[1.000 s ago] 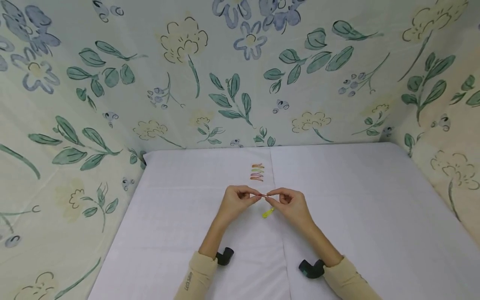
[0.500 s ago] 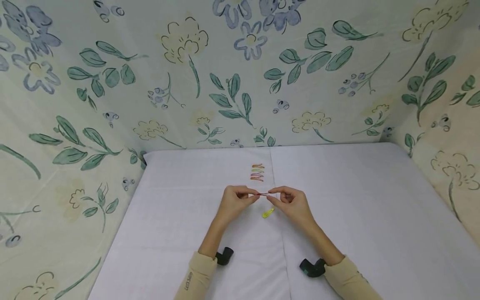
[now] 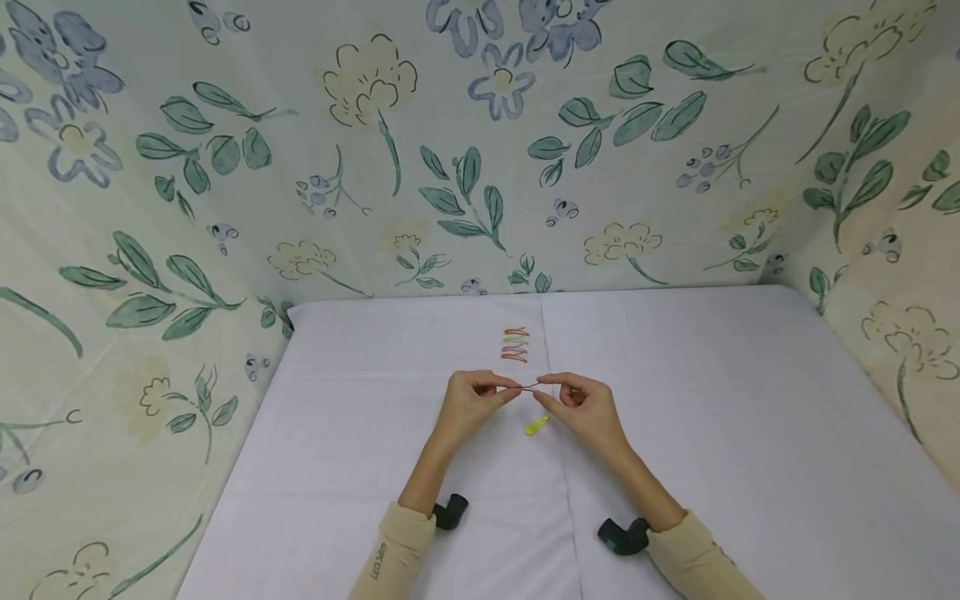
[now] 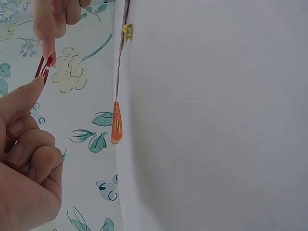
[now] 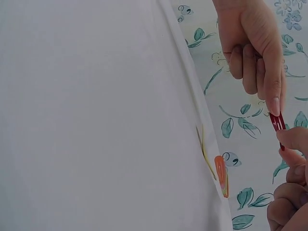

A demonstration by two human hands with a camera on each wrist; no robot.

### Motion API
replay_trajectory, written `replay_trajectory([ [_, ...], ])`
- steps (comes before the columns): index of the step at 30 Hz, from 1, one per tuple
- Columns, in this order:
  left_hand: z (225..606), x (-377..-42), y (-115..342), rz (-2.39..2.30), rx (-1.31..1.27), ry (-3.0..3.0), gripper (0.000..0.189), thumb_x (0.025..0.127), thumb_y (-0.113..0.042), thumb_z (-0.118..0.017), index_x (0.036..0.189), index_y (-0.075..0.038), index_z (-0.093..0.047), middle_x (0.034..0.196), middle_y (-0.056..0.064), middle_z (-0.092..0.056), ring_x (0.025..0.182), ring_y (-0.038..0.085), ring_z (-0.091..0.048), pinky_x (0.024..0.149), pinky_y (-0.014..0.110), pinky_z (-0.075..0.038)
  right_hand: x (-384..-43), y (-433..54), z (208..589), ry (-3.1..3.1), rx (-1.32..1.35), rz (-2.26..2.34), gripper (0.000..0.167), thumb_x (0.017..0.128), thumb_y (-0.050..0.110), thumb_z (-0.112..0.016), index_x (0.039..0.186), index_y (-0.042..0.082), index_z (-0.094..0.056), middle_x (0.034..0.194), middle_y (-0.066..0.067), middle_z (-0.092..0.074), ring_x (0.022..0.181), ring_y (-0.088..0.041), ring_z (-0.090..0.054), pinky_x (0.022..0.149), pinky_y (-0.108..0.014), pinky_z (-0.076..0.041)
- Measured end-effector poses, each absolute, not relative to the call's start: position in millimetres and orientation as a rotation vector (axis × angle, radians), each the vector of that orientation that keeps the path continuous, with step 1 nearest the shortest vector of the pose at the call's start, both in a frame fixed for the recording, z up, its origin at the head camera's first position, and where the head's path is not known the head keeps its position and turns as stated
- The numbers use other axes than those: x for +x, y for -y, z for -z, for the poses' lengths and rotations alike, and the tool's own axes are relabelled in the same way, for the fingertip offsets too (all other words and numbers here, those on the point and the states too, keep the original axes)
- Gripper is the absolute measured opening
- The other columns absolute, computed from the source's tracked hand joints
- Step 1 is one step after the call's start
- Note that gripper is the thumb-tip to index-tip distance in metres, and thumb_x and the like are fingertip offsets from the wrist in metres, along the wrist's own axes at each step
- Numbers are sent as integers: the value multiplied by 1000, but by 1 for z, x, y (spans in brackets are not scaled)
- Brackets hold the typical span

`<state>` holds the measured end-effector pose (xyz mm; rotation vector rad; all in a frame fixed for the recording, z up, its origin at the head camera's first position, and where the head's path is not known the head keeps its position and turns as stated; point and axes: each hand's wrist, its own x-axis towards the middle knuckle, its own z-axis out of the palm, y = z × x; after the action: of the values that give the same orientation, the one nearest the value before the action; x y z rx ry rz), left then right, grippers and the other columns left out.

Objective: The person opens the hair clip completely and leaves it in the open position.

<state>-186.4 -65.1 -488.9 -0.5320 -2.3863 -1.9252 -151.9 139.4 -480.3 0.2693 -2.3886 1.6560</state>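
Observation:
A dark red snap hair clip (image 3: 529,387) is held up between both hands, its two arms standing apart in the head view. My left hand (image 3: 476,407) pinches one end between thumb and index finger. At the other end, my right hand (image 3: 587,410) has its thumb and index fingertip on the separated arms. The left wrist view shows the red clip (image 4: 43,70) spanning the fingertips of both hands. Just below the hands lies a yellow hair clip (image 3: 536,427). Beyond them, several sprung-open clips form a column, among them an orange clip (image 3: 513,358) and a green clip (image 3: 515,340).
White cloth covers the table (image 3: 360,417), whose far edge meets a floral curtain (image 3: 465,208). Black curved devices (image 3: 624,537) sit at both wrists, beside the rolled sleeves.
The red clip's arms have spread apart, and the right fingertips have shifted slightly outward. The yellow clip, partly covered by the right hand before, now shows whole. The column of clips is unmoved.

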Motion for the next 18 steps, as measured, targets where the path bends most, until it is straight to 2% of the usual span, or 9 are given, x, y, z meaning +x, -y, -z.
replay_trajectory([
  [6,489,-189,66,1889,-480,2421,4,86,-10,-84,89,-7,-85,76,14,-75,57,3,-38,53,17,-31,-163,-142,502,2355,207,-1635,16,84,7,-86,99,5,-80,61,-3,-38,51,-1,-27,49,-18,-22],
  [9,490,-193,67,1865,-443,2449,5,86,-10,-84,89,-7,-85,79,14,-77,57,4,-39,53,18,-31,-168,-143,506,2353,192,-1678,10,84,12,-87,92,10,-82,60,-2,-38,52,-2,-30,50,-19,-24],
  [13,490,-204,69,1785,-401,2520,5,86,-11,-85,88,-6,-85,66,11,-68,56,7,-38,52,19,-30,-179,-140,510,2410,157,-1693,7,86,17,-86,88,12,-82,60,-1,-39,52,-3,-31,50,-19,-25],
  [18,490,-225,70,1591,-349,2671,5,85,-13,-85,87,-8,-85,55,-4,-50,54,7,-39,50,20,-29,-196,-134,513,2497,129,-1618,5,87,14,-85,86,10,-83,58,3,-40,52,-5,-32,51,-20,-25],
])
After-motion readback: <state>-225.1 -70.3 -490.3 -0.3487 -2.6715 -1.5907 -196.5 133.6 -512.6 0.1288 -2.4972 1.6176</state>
